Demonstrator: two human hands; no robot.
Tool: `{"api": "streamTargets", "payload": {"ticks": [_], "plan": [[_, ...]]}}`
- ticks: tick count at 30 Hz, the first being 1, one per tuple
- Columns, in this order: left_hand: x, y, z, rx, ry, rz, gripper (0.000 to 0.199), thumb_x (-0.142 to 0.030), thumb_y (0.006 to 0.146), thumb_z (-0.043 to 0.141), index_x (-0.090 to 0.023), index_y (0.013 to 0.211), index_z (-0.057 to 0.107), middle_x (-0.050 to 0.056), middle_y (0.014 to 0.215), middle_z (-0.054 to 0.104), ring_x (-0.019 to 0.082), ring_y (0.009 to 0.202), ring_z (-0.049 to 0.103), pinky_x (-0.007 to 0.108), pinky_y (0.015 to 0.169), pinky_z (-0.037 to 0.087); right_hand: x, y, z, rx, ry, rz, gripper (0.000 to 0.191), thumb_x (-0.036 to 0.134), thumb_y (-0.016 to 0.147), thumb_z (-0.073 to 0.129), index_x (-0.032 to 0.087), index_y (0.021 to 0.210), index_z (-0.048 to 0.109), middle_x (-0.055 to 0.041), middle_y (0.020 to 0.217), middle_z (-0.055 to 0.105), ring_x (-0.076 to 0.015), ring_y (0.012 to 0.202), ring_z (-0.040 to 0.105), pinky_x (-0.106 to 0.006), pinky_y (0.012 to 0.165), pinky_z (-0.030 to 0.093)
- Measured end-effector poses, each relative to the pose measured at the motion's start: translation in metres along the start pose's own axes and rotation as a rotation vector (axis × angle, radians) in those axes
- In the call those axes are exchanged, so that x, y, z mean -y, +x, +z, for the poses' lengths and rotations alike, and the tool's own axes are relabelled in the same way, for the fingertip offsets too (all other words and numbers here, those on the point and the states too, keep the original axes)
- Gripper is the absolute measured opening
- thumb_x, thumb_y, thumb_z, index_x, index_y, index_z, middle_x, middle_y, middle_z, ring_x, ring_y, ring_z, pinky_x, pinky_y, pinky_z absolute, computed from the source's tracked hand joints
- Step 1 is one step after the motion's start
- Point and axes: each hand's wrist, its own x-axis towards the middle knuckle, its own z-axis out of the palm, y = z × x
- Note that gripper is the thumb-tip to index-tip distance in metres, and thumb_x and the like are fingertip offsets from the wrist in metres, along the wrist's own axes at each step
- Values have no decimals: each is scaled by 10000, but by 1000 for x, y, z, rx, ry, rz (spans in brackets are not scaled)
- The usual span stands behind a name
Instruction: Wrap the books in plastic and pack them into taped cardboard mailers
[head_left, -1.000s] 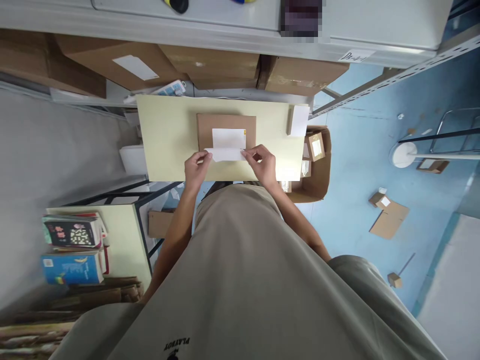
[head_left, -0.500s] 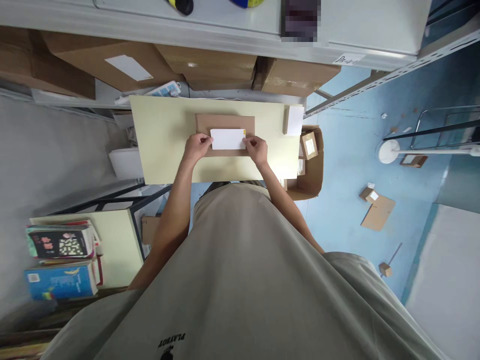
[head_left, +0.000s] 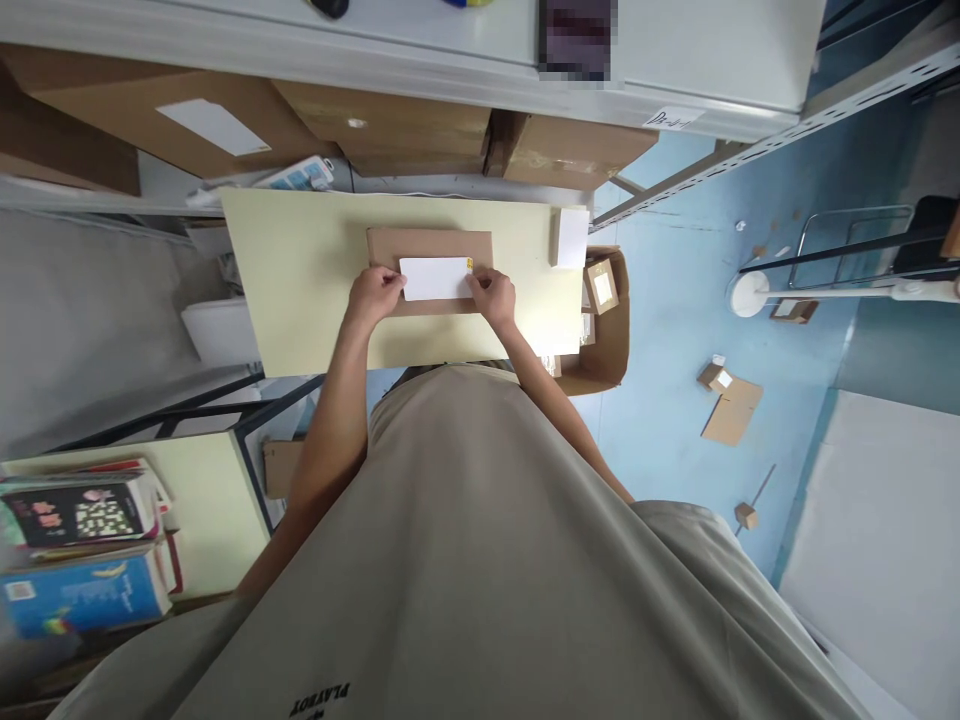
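A white label (head_left: 436, 279) with a small yellow mark at its upper right corner lies over a brown cardboard box (head_left: 430, 242). My left hand (head_left: 375, 292) pinches the label's left edge between thumb and fingers. At the opposite edge, my right hand (head_left: 493, 298) pinches the label in the same way. Whether the label's underside touches the cardboard cannot be made out. Beneath the box is a pale yellow table (head_left: 300, 270), and a stack of white labels or a white block (head_left: 571, 238) sits at its far right corner.
An open carton (head_left: 611, 345) holding small boxes stands beside the table's right end. Behind the table runs a shelf (head_left: 450, 75) with large cardboard boxes (head_left: 420, 125) under it. Books (head_left: 90, 510) are stacked at lower left. Cardboard pieces (head_left: 733, 410) lie on the blue floor.
The whole view has shifted, so the table and my hands appear slightly farther left. Both hands keep their hold on the label over the box.
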Motion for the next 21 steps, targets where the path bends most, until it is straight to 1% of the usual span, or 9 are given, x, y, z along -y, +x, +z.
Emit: {"api": "streamTargets", "payload": {"ticks": [4,7,10,16,21], "plan": [[-8,-1,-1,-35,27,-44,293,-345,896,638,-156,1030,818,103,998,804,275,958,711,347,878,540,1,1,0,-7,-11,-6,198,330,1022,637,206,899,729,-86,1013,804,-252,948,747,-378,900,573],[-16,-3,-1,-56,69,-54,227,-321,883,659,-176,962,815,109,1009,813,307,1002,719,377,913,536,1,2,1,-9,-13,-2,180,310,1012,634,208,897,728,-87,1009,807,-257,941,748,-394,906,585],[-20,-4,-1,-61,91,-62,203,-314,883,666,-187,945,812,110,1003,816,323,1032,725,387,920,540,0,3,2,-11,-21,4,167,294,1003,636,210,886,720,-88,1003,807,-259,934,749,-397,905,590],[-23,-5,-2,-58,89,-53,189,-302,879,672,-196,948,813,119,1013,816,337,1056,725,420,949,545,2,5,3,-10,-41,24,151,281,995,640,210,882,711,-86,998,810,-268,943,752,-399,909,596],[-23,-5,-2,-61,86,-55,178,-300,876,679,-190,936,805,121,1014,814,344,1075,723,418,965,542,4,4,3,-8,-58,31,128,252,987,642,211,883,704,-79,996,810,-267,941,750,-391,900,596]]}}
